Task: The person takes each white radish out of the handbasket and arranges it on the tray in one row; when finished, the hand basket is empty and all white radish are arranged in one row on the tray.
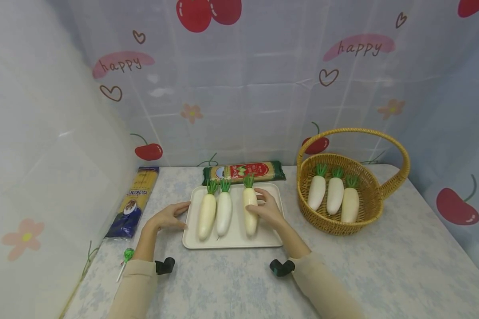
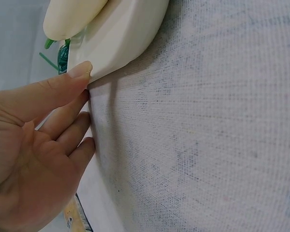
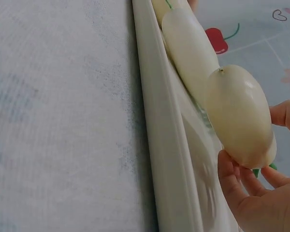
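My right hand [image 1: 266,209] grips a cream-white daikon radish [image 1: 249,217] with green leaf stubs, thumb and fingers on either side of it. It is over the right half of a white rectangular tray [image 1: 237,243]. In the right wrist view the radish's blunt end [image 3: 237,111] faces the camera. To its left in the tray lie a yellowish radish [image 1: 206,217] and a whiter radish [image 1: 224,215], side by side, leaves toward the back. My left hand [image 1: 168,217] touches the tray's left edge, thumb and fingers spread apart; its thumb [image 2: 63,92] meets the rim in the left wrist view.
A handled wicker basket [image 1: 335,228] holding three white radishes [image 1: 335,195] stands to the right. Behind the tray lies a green-and-red noodle packet [image 1: 243,172]. A yellow-and-blue pasta bag [image 1: 133,204] and a green lollipop [image 1: 128,254] lie at left. Printed curtains surround the table.
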Available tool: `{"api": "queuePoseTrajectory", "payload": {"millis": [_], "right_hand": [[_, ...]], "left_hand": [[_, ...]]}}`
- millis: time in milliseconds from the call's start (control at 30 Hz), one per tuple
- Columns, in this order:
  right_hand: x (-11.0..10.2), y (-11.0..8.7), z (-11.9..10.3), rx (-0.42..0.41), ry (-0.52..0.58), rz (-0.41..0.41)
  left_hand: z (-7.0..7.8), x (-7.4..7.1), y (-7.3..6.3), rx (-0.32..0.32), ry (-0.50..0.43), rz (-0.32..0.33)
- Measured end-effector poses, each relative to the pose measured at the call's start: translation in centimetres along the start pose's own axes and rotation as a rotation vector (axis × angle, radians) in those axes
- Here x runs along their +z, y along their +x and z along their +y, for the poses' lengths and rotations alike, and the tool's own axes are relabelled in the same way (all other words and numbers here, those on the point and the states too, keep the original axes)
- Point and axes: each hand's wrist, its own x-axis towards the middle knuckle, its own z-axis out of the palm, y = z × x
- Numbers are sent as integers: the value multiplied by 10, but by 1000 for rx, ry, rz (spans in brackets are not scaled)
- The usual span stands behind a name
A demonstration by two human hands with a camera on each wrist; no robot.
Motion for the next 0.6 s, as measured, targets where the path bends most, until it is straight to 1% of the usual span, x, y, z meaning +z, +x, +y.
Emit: {"api": "queuePoseTrajectory", "payload": {"millis": [267, 400, 600], "right_hand": [[11, 2, 1, -7, -40, 38], [15, 5, 5, 1, -65, 45], [20, 9, 5, 19, -103, 61]], "left_hand": [[0, 0, 0, -2, 2, 1], [0, 1, 0, -4, -1, 3], [1, 1, 0, -5, 11, 8]]}}
